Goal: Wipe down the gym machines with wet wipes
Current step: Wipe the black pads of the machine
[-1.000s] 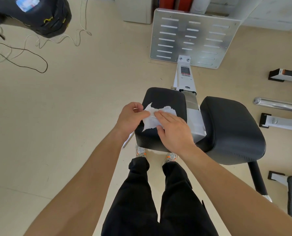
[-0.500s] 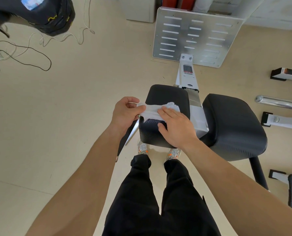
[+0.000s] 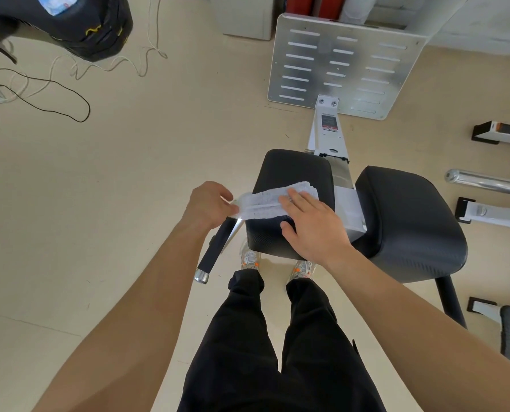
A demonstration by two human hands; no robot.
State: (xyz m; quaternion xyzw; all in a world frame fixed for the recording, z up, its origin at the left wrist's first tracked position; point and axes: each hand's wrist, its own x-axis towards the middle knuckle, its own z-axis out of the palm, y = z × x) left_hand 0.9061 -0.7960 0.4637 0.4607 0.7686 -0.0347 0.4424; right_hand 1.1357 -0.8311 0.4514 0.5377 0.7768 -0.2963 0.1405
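Wet wipe is lying folded into a strip across the top of the smaller black pad, its left end hanging past the pad's edge. Left hand is pinching that free end, fingers curled on it. Right hand is pressing flat on the wipe, fingers straight, gripping nothing. Bigger black pad is sitting just right, with the white frame rail between them. Slotted metal footplate is standing beyond. Black backpack and cables are lying far left.

Black backpack top left, black cable and white cable looped on beige floor, grey-orange sneakers
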